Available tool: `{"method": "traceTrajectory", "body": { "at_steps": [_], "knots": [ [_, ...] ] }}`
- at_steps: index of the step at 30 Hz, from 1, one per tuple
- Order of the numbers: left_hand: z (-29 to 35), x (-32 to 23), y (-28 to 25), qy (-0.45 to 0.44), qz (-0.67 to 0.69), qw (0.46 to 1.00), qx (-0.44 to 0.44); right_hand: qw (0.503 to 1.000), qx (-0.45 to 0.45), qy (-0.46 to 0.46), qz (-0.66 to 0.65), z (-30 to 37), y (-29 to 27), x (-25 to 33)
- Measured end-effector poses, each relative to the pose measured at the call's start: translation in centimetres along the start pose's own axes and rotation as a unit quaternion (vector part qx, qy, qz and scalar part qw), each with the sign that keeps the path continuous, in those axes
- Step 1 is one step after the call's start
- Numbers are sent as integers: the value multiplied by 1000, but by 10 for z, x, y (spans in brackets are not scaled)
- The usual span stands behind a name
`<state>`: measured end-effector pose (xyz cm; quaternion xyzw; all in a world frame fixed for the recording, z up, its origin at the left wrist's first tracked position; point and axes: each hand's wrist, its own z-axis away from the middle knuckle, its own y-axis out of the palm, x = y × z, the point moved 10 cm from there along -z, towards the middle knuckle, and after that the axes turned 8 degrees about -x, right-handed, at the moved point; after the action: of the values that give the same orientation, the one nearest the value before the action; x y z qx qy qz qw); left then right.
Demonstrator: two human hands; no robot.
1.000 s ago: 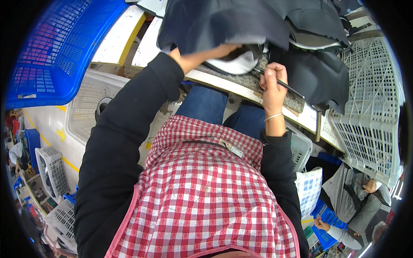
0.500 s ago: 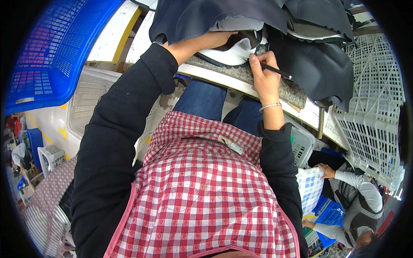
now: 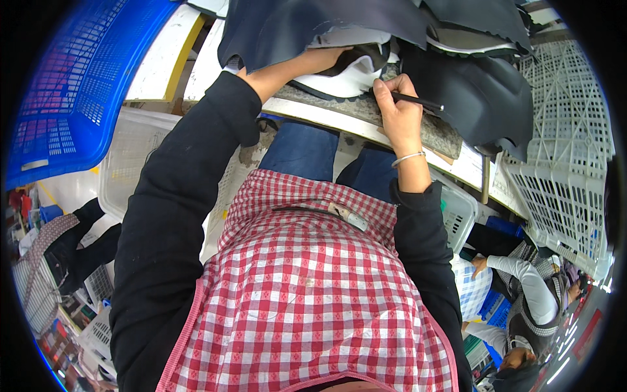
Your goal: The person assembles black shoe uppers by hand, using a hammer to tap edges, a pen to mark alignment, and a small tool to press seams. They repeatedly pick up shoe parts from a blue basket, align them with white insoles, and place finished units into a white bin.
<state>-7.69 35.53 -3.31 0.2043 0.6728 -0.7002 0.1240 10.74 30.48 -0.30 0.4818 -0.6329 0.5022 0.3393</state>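
My right hand (image 3: 400,111) grips a slim black pen (image 3: 421,102), its silvery end pointing right. The fingertips are by the edge of a white lining piece (image 3: 336,85) with a dark, jagged border. My left hand (image 3: 313,62) reaches beneath a large black leather-like piece (image 3: 320,23), next to the white lining; its fingers are mostly hidden, so their grip cannot be made out. More black moulded pieces (image 3: 477,98) lie to the right of my right hand, partly over the grey speckled work board (image 3: 441,137).
A blue basket (image 3: 85,111) stands at the far left, above a whitish crate (image 3: 134,153). Pale perforated crates (image 3: 562,130) stand on the right, beyond the white bench edge (image 3: 326,114). Another person (image 3: 532,294) works at the lower right; someone's dark-clad legs (image 3: 85,245) show at the left.
The view has shifted slightly, and the pen now lies flatter in my right hand. The left hand stays under the black piece. At the left, a person's legs have come into view.
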Motion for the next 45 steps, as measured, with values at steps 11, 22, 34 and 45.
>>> {"method": "traceTrajectory", "body": {
  "at_steps": [11, 22, 34, 45],
  "knots": [
    [107, -63, -1, 71, -64, 995, 7, 955, 70, 169, 232, 94, -214, -37],
    [146, -113, -91, 105, 413, 859, 283, 883, -81, 10, 463, -3, -213, -83],
    [121, -31, -237, 79, 913, 344, 205, 907, -154, -71, 385, -6, -181, -101],
    [146, -24, -202, -4, 428, 893, -140, 887, 108, 36, 447, -23, -180, -93]
  ]
}}
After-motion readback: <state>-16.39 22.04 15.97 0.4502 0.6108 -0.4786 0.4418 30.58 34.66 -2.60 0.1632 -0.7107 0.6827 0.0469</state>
